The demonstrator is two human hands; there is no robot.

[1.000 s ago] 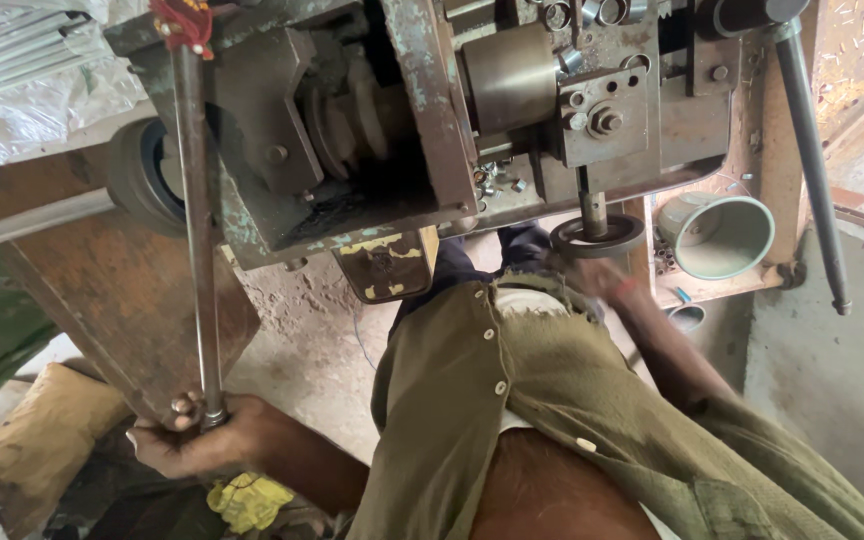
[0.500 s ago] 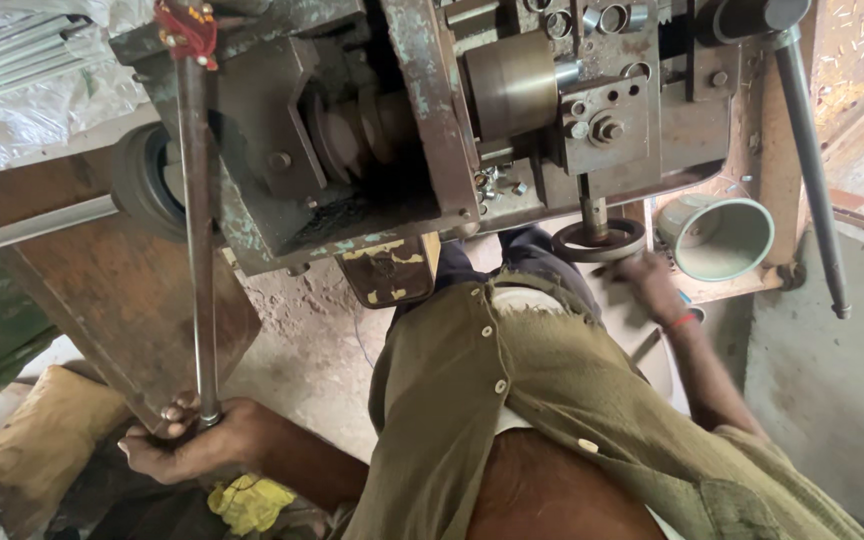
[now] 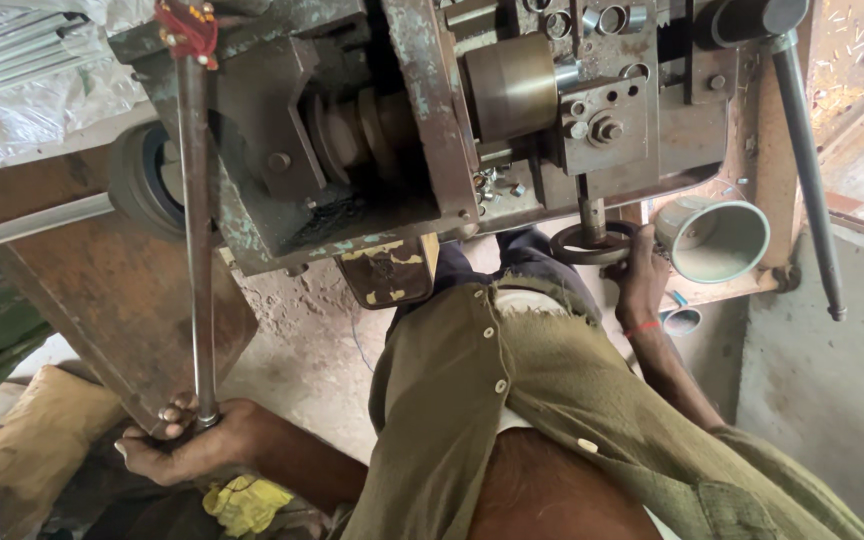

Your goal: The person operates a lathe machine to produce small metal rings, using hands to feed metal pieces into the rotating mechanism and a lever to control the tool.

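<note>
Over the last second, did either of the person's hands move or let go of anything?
The right hand slid a little down the side of the small handwheel, with its wrist lower, and kept contact. The left hand stayed wrapped round the bottom of the long steel lever, which barely shifted. Nothing was let go.

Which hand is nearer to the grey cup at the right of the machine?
The right hand. It grips the small round handwheel just left of the grey cup. The left hand is far away, holding the long metal rod.
</note>
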